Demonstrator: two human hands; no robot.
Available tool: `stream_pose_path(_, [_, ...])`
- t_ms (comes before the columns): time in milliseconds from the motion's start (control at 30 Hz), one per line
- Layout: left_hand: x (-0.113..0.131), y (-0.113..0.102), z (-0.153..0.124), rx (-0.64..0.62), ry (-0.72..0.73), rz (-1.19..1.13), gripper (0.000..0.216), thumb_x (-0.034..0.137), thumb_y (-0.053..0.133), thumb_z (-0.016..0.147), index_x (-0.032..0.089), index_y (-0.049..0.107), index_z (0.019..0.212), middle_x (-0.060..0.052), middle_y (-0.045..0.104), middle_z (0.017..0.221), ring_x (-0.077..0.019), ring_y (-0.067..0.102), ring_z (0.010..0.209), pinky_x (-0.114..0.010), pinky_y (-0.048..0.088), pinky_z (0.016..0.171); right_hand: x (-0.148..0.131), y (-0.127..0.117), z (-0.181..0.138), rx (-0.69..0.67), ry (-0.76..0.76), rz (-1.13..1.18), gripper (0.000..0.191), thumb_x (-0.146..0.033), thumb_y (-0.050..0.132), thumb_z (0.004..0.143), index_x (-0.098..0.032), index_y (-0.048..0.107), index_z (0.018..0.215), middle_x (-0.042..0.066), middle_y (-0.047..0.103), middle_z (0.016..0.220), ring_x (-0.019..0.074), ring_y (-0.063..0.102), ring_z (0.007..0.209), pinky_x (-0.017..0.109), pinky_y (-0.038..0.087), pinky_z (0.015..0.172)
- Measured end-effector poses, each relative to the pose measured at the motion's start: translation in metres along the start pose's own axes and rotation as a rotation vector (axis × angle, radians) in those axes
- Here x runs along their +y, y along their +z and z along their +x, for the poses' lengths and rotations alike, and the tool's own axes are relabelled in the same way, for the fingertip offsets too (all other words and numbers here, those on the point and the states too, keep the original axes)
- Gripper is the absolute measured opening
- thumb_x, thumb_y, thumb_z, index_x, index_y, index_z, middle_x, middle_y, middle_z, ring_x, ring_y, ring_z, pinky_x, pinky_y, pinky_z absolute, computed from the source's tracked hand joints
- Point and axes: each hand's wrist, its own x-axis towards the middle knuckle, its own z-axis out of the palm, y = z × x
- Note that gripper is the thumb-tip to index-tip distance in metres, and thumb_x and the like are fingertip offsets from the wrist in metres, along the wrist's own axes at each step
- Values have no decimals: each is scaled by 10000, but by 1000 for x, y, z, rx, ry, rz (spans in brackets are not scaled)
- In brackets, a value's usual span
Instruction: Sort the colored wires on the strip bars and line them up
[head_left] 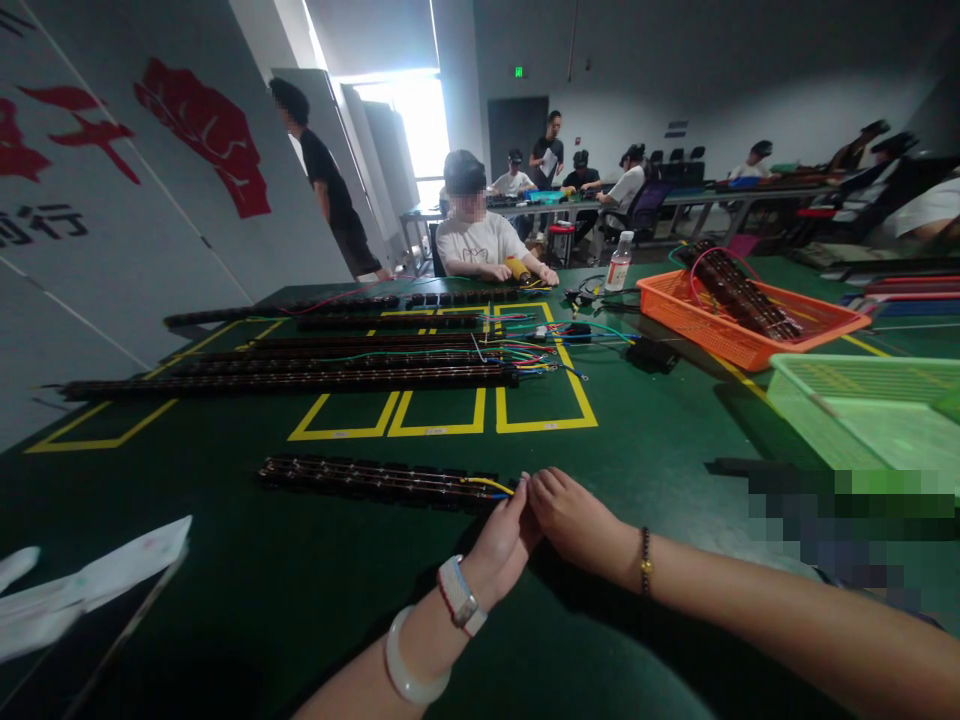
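A long black strip (pixel 375 480) with coloured wires at its right end lies on the green table in front of me. My left hand (pixel 501 545) and my right hand (pixel 571 515) meet at that end, fingers pinched together on the yellow and blue wires (pixel 491 487). The left wrist wears a watch and a white bangle; the right wrist wears a bead bracelet. What the fingertips do with the wires is too small to make out.
Several more black strips (pixel 300 375) with wire bundles lie across yellow-taped boxes (pixel 442 420) farther back. An orange basket (pixel 742 310) and a green basket (pixel 862 405) sit at the right. A person (pixel 480 235) sits opposite; others work at far tables. Papers (pixel 82 590) lie near left.
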Motion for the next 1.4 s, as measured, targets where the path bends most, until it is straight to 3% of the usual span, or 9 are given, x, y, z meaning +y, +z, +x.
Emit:
stream_pose_path(100, [-2, -2, 3, -53, 8, -4, 127, 255, 544, 860, 145, 598, 894, -66, 659, 946, -152, 616, 917, -307, 467, 890, 19, -11, -11, 36, 39, 288, 320, -200, 461, 877, -123, 562, 1171, 123, 613, 1086, 222, 554, 951, 362, 433, 856])
stream_pose_path(200, [-1, -2, 3, -132, 1, 16, 202, 303, 513, 875, 126, 599, 916, -114, 654, 989, -194, 603, 986, -352, 450, 928, 42, -18, -21, 53, 220, 546, 284, -283, 445, 907, -167, 595, 1119, 104, 620, 1067, 202, 567, 952, 339, 444, 840])
stream_pose_path(300, [1, 0, 0, -141, -7, 12, 208, 308, 502, 878, 123, 595, 904, -138, 638, 1048, -212, 581, 1054, -373, 419, 977, 58, -16, -27, -44, 372, 759, 298, -382, 457, 900, -168, 648, 983, 87, 653, 922, 190, 592, 823, 311, 459, 746])
stream_pose_path(367, [3, 1, -1, -130, -15, 5, 202, 294, 483, 888, 124, 591, 914, -145, 624, 1087, -214, 564, 1091, -382, 399, 1001, 64, -10, -28, -166, 395, 918, 375, -464, 446, 893, -161, 662, 932, 69, 662, 833, 167, 587, 712, 276, 451, 647])
stream_pose_path(467, [4, 2, -2, -131, -23, 3, 224, 284, 451, 901, 116, 594, 942, -152, 612, 1112, -215, 543, 1124, -382, 376, 1022, 67, -3, -27, -329, 337, 1165, 468, -545, 424, 881, -152, 666, 957, 37, 654, 760, 125, 546, 602, 231, 406, 538])
stream_pose_path(567, [4, 2, -3, -135, -29, 8, 229, 282, 453, 899, 111, 599, 943, -153, 611, 1113, -220, 534, 1133, -385, 363, 1028, 66, 3, -25, -404, 297, 1387, 465, -546, 445, 873, -140, 658, 952, 20, 634, 725, 103, 532, 574, 213, 403, 525])
stream_pose_path(833, [7, 6, -6, -159, -21, 39, 262, 310, 444, 902, 112, 616, 905, -136, 625, 1060, -215, 548, 1091, -380, 354, 1025, 52, 20, -27, -493, 474, 1912, 373, -496, 594, 795, -124, 605, 772, 6, 609, 613, 95, 581, 518, 192, 463, 483])
stream_pose_path(1067, [6, 5, -5, -198, -32, 28, 315, 351, 448, 897, 101, 640, 914, -137, 621, 1058, -207, 547, 1074, -362, 349, 1020, 52, 28, -27, -506, 524, 2061, 292, -393, 680, 751, -111, 605, 737, -33, 563, 550, 33, 481, 399, 124, 427, 384])
stream_pose_path(1400, [4, 1, 0, -159, -83, -81, 284, 283, 452, 896, 61, 626, 931, -153, 615, 1027, -160, 571, 898, -307, 422, 911, 52, 27, -26, -537, 595, 2115, 368, -459, 620, 788, -125, 542, 654, -70, 457, 468, 9, 314, 310, 117, 310, 276])
